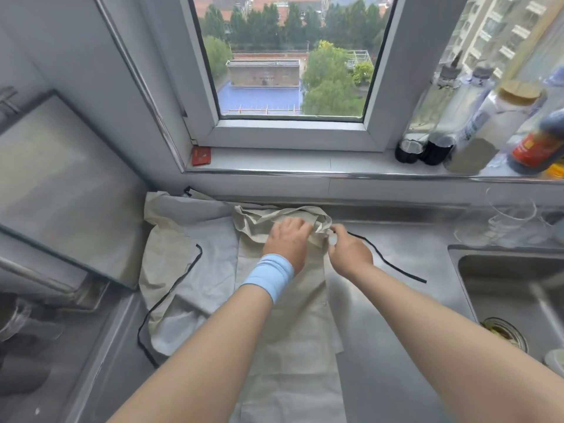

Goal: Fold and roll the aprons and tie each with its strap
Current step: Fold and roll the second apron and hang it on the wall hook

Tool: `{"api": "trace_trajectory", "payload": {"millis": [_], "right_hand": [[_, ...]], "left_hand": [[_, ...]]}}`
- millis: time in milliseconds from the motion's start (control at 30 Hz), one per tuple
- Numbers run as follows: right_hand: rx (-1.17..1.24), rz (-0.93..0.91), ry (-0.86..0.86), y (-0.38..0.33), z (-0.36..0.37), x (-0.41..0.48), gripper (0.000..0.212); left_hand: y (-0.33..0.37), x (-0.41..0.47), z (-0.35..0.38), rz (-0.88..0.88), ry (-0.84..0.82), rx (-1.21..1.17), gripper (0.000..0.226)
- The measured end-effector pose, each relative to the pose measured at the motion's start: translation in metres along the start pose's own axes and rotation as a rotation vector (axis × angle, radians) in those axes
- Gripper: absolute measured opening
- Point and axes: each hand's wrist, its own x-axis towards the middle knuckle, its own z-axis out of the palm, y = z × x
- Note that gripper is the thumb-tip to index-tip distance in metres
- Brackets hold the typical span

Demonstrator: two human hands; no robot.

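Head view, apron: a pale beige apron (293,331) lies on the steel table (396,346), folded into a long narrow strip.
Long axis: it runs from the bottom edge of the picture straight away toward the window sill (274,163), between the two forearms.
Far end: this end points at the sill and is bunched into a crumpled heap, not flat like the near part.
Left hand: the left hand (287,239), with a light blue wristband (268,277) on the wrist, sits on the crumpled heap, its fingers curled down into the cloth.
Right hand: the right hand (348,251) pinches the right edge of the heap between thumb and forefinger.
Strap: a thin black strap (387,261) comes out by the right hand and trails right and toward the viewer across the bare table, its end lying free.
Second apron: another beige apron (174,264) lies rumpled just left of the first, with a black cord (171,296) looping along its edge.
Surroundings: a sink (512,288) is to the right; bottles (476,129) and a red card (201,155) stand on the sill.
Hard to make out: the left fingertips are buried in folds; I cannot tell whether the strap itself is in the right pinch; the near end of the apron is cut off by the frame.
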Motion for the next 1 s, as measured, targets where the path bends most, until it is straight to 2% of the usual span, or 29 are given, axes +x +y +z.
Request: {"api": "trace_trajectory", "payload": {"millis": [133, 200, 367, 467, 567, 633, 700, 800, 867, 900, 933, 1000], "right_hand": [[-0.101, -0.039, -0.087, 0.007, 0.003, 0.03, 0.045], [-0.13, -0.046, -0.114, 0.008, 0.008, 0.04, 0.041], [-0.132, -0.094, -0.039, 0.002, 0.012, 0.061, 0.027], [-0.17, -0.148, -0.017, -0.009, 0.007, 0.073, 0.022], [-0.231, -0.281, 0.083, -0.03, -0.001, 0.078, 0.02], [-0.191, -0.404, 0.18, -0.043, -0.002, 0.078, 0.025], [-0.1, -0.481, 0.225, -0.051, -0.004, 0.077, 0.035], [0.245, -0.34, 0.147, -0.053, -0.011, 0.079, 0.02], [0.501, -0.176, 0.146, -0.049, -0.015, 0.07, 0.032], [0.524, -0.101, 0.127, -0.044, -0.015, 0.064, 0.034], [0.536, -0.028, 0.056, -0.038, -0.011, 0.058, 0.035], [0.595, 0.117, -0.242, -0.028, -0.002, 0.044, 0.032]], "left_hand": [[-0.01, 0.027, 0.011, 0.002, -0.188, 0.098, 0.048], [-0.022, 0.034, 0.012, -0.033, -0.253, 0.05, 0.046], [-0.055, 0.044, 0.011, -0.26, -0.376, -0.248, 0.044], [-0.064, 0.045, 0.005, -0.3, -0.457, -0.157, 0.043], [-0.062, 0.049, -0.003, -0.221, -0.305, -0.067, 0.041], [-0.051, 0.055, -0.009, -0.195, -0.139, -0.207, 0.034], [-0.039, 0.062, -0.015, -0.202, -0.049, -0.35, 0.025], [-0.036, 0.07, -0.024, -0.306, -0.09, -0.464, 0.022], [-0.042, 0.075, -0.027, -0.375, -0.164, -0.521, 0.022], [-0.044, 0.077, -0.028, -0.416, -0.219, -0.537, 0.022], [-0.047, 0.078, -0.028, -0.458, -0.275, -0.554, 0.022], [-0.047, 0.08, -0.029, -0.512, -0.36, -0.562, 0.02]]}}
